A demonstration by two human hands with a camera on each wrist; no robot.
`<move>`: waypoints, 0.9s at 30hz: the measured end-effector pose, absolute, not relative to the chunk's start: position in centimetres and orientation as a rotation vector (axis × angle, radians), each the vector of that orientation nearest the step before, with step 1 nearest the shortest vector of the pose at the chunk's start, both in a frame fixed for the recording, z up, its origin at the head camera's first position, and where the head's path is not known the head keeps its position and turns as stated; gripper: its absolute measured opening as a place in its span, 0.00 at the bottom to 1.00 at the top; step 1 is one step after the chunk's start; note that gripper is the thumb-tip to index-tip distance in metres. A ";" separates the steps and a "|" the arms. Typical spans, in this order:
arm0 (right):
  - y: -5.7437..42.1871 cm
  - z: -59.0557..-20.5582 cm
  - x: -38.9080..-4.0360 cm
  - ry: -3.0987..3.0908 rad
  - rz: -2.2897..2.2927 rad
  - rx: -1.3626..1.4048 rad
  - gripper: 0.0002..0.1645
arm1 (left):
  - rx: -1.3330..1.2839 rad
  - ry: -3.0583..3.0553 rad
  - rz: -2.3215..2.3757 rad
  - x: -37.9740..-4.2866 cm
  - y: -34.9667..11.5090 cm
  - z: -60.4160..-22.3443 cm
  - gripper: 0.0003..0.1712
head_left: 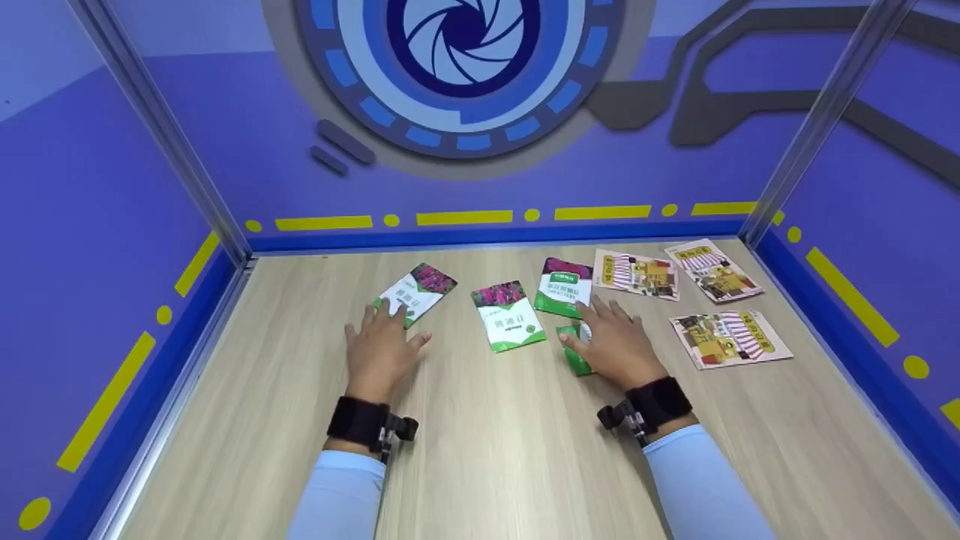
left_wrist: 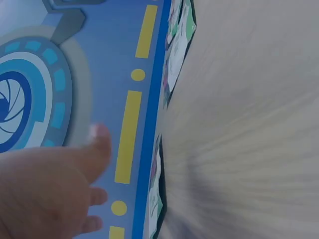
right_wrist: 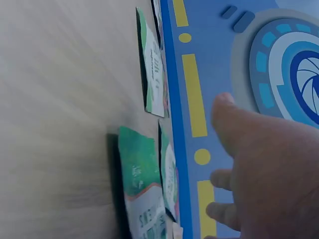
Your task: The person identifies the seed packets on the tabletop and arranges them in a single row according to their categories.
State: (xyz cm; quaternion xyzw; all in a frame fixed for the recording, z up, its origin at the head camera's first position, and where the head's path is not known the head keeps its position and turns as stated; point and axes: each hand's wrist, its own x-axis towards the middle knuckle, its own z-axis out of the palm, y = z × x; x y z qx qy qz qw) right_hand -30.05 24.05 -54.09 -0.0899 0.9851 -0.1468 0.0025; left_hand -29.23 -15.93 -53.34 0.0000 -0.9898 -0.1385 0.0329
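Packets (head_left: pixel 510 334) spread across wooden tabletop (head_left: pixel 484 457)

The left hand (head_left: pixel 379 352) was held over the left packet (head_left: pixel 420 294), a white and green one printed with magenta flowers. Its fingers were spread and relaxed, and nothing was grasped. In the head view the near edge of that packet was overlapped by the fingertips; in the left wrist view a gap was shown between the thumb and the packet.

The right hand (head_left: pixel 618 345) was likewise released, with its thumb held out to the side. By it the near packet (head_left: pixel 574 358), green and white, was partly covered in the head view. In the right wrist view the thumb and the visible fingers were seen apart from that packet; whether it was touched by any hidden fingertip could not be told.

Between the hands the middle packet (head_left: pixel 508 319) was laid face up. Beyond the right hand's fingertips the far packet (head_left: pixel 564 285) was placed, just beside the first of three pink packets (head_left: pixel 637 274) printed with striped awnings. The other two were set farther right, one near the back corner and one closer in.

Black bands (head_left: pixel 660 401) were worn on both wrists below light blue sleeves (head_left: pixel 709 487). The tabletop was backed by a blue wall (head_left: pixel 217 142) marked with yellow dashes.
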 end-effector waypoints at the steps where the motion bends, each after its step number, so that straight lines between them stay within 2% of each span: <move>1: 24.2 -54.2 -30.0 3.081 -0.452 -0.279 0.52 | 0.002 -3.051 -0.437 -29.3 -16.0 -53.4 0.46; 6: 24.5 -54.6 -30.0 3.051 -0.460 -0.257 0.49 | 0.041 -3.059 -0.445 -30.0 -16.2 -53.7 0.38; 9: 24.7 -54.6 -29.9 3.043 -0.458 -0.257 0.44 | 0.082 -3.087 -0.358 -30.8 -16.6 -53.8 0.32; 13: 24.9 -54.6 -29.9 3.054 -0.439 -0.262 0.38 | 0.130 -3.100 -0.334 -32.4 -17.3 -53.9 0.29; 20: 24.9 -54.9 -30.0 3.060 -0.378 -0.263 0.38 | 0.156 -3.043 -0.609 -35.2 -18.2 -54.7 0.34; 27: 24.9 -55.1 -30.1 3.066 -0.389 -0.255 0.39 | 0.177 -3.102 -0.656 -36.1 -18.1 -54.9 0.38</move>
